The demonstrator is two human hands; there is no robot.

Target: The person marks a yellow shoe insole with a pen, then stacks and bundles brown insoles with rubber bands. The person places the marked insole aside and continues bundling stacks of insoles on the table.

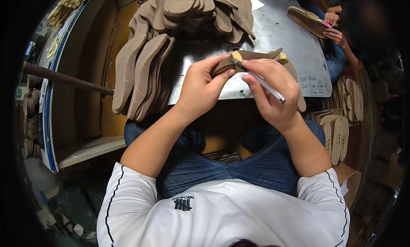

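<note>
My left hand [200, 82] pinches the end of a brown felt-like insole [224, 66] between thumb and fingers, just above the near edge of the metal table. A small yellow patch [236, 56] shows at that end. Gripped in my right hand [275, 85] is a pen [269, 90] with a clear barrel and a dark front section. Its front end meets or nearly meets the yellow patch; my fingers partly hide the contact. Beyond and under my right hand lies another brown insole [292, 70], with a second yellow patch [282, 56] beside it.
Brown insoles are heaped [183, 6] at the table's far left, and a stack [145, 76] overhangs its near left edge. The metal table [314, 55] carries handwriting. A co-worker's hands [335, 31] hold a sole [305, 21] at far right. A rod [68, 78] juts in from the left.
</note>
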